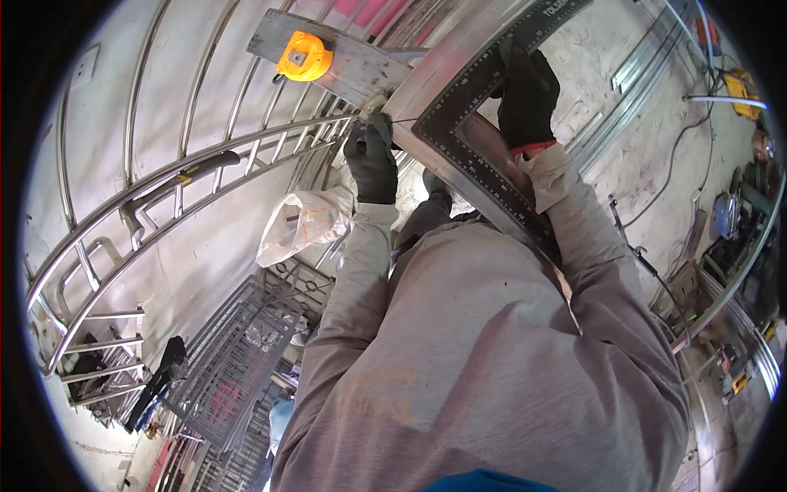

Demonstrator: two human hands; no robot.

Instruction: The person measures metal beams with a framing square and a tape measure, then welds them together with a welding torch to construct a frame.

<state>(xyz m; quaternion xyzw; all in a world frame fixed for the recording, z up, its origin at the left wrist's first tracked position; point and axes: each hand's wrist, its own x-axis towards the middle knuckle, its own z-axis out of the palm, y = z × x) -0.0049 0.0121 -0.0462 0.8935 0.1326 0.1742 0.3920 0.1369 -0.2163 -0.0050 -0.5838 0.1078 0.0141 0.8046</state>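
The gloved right hand (pixel 529 97) clamps a black square (pixel 449 127), its corner pointing toward the left hand (pixel 373 160), whose grip is unclear.

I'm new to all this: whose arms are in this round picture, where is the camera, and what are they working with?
No machine here: these are a person's own hands, in dark gloves. The only picture comes from a camera worn on the head, looking down. The right hand holds a black L-shaped square against a metal beam. The left hand seems to pinch something thin, too small to identify. A yellow tape measure lies on a flat metal bar.
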